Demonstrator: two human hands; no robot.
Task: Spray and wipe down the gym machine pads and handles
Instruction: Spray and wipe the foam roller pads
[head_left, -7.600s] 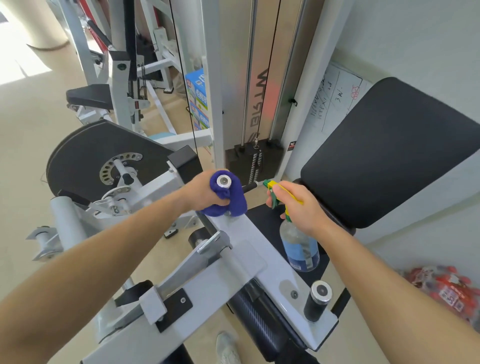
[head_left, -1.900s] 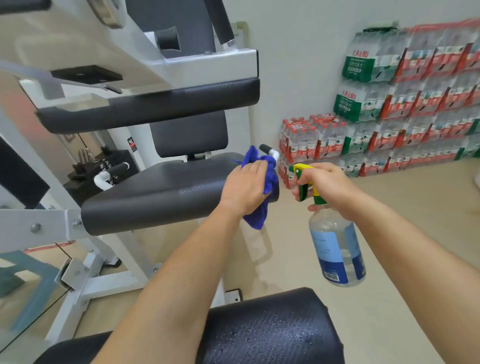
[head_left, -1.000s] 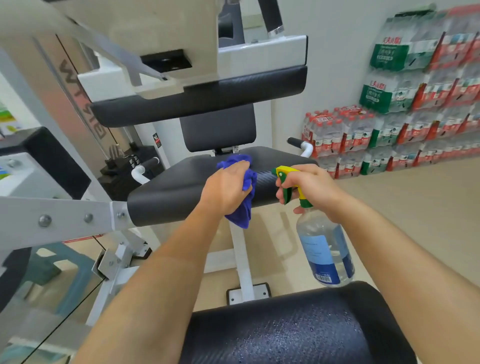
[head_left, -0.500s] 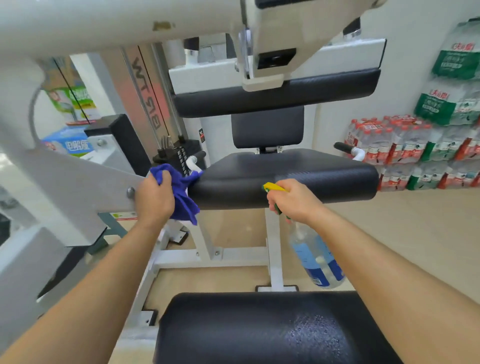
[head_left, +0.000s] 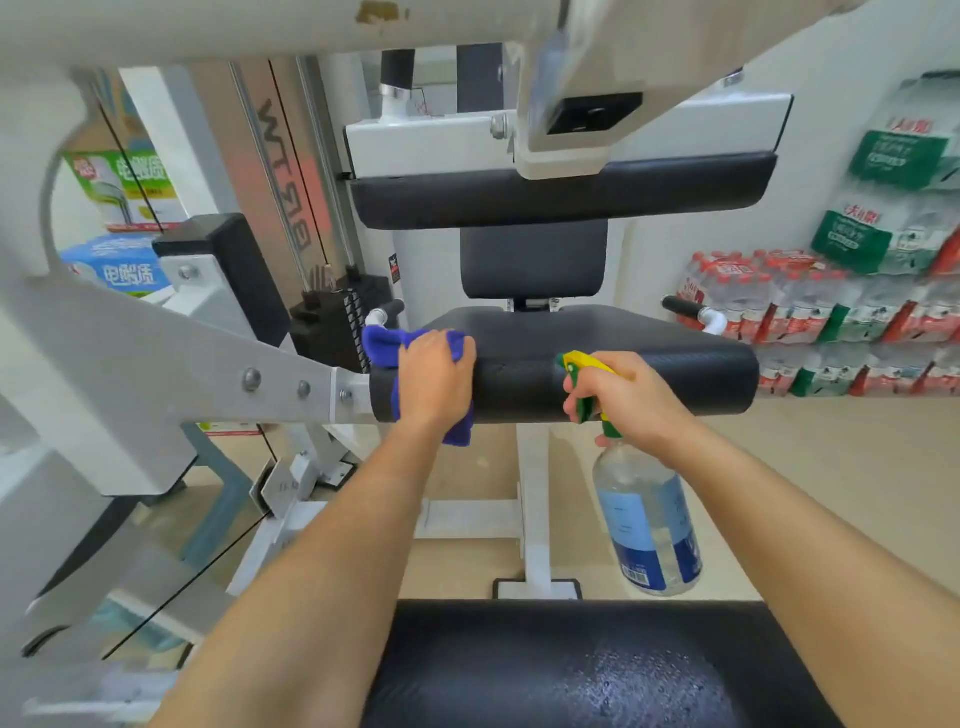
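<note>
Our left hand (head_left: 436, 382) lies over the left end of the long black cylindrical roller pad (head_left: 649, 382). Its fingers are bent down over a crumpled blue microfibre cloth (head_left: 382, 343) and grip it against the vinyl. A tail of the cloth hangs below the pad, under our wrist. Our right hand (head_left: 626, 402) is closed round the neck of a clear plastic spray bottle with a blue label (head_left: 649, 519), just in front of the pad's middle. The yellow-and-green trigger head (head_left: 574, 364) points at the pad, and our fingers seem to wrap the trigger, though blur leaves us unsure. The bottle's body hangs below the pad.

Behind the pad sits a flat black seat cushion (head_left: 571, 322), and a black-gripped white handle (head_left: 691, 309) juts out beyond the pad's right end. Below the pad, nearest us, lies a broad black cushion beaded with droplets (head_left: 571, 670). Right of the pad, shrink-wrapped packs of bottled water (head_left: 831, 312) stand against the wall.
</note>
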